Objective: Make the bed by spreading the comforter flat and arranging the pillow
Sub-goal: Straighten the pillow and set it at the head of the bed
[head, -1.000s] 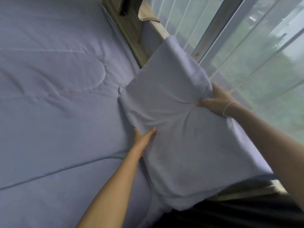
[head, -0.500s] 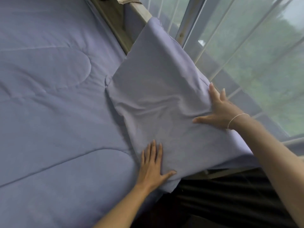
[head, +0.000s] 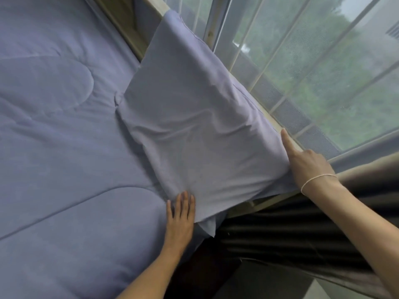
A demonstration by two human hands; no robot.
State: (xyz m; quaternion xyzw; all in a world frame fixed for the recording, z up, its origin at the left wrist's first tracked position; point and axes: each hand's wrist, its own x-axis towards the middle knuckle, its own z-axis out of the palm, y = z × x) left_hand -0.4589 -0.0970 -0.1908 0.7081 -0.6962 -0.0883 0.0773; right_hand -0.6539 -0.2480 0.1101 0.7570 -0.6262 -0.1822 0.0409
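The pillow (head: pixel 200 126) now lies flat at the head of the bed, on the comforter (head: pixel 64 126), its far edge against the wooden rail below the window (head: pixel 323 67). A second ago it was lifted and gripped at both sides; since then it has been set down and both grips have let go, so the placing looks done and only smoothing remains. The left hand (head: pixel 180 221) rests open, fingers straight, against the pillow's near corner on the comforter. The right hand (head: pixel 306 162) touches the pillow's window-side edge with the forefinger stretched along it; the other fingers are hidden. The comforter lies spread, with light creases. A dark curtain (head: pixel 302 234) hangs beside the bed.
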